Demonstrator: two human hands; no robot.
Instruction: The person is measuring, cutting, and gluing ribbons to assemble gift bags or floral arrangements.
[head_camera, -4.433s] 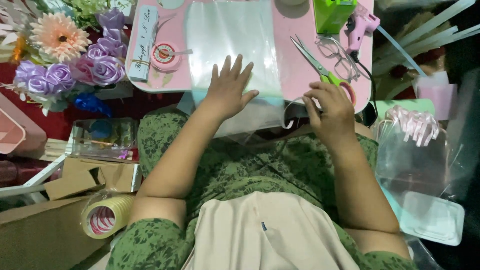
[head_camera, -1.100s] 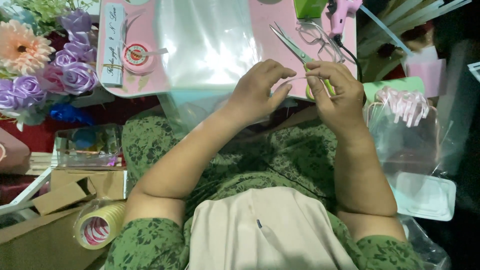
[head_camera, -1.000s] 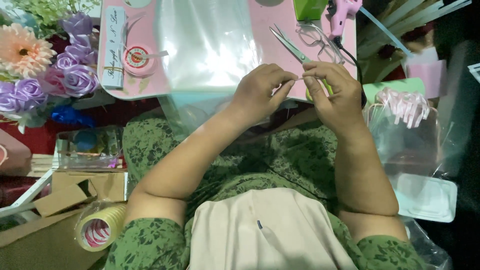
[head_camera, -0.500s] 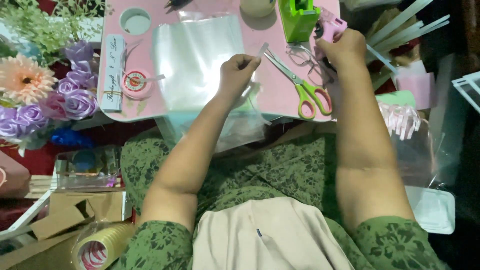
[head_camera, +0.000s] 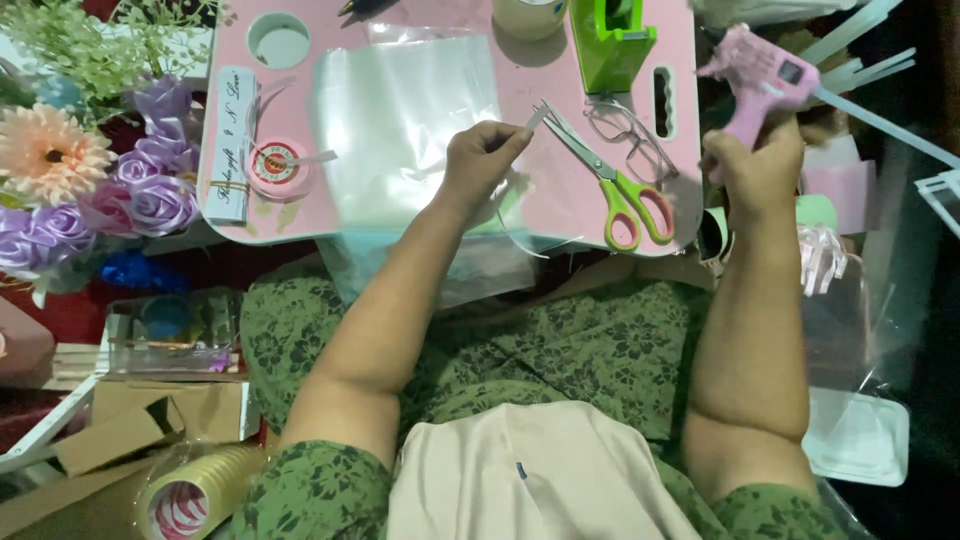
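Both hands busy over a pink lap tray.

At frame centre the left hand pinches a small clear strip between narrow fingertips, above the clear plastic sheet on the pink tray. At upper right the right hand grips a pink glue gun, beyond the tray's edge. Green-handled scissors lie between them.
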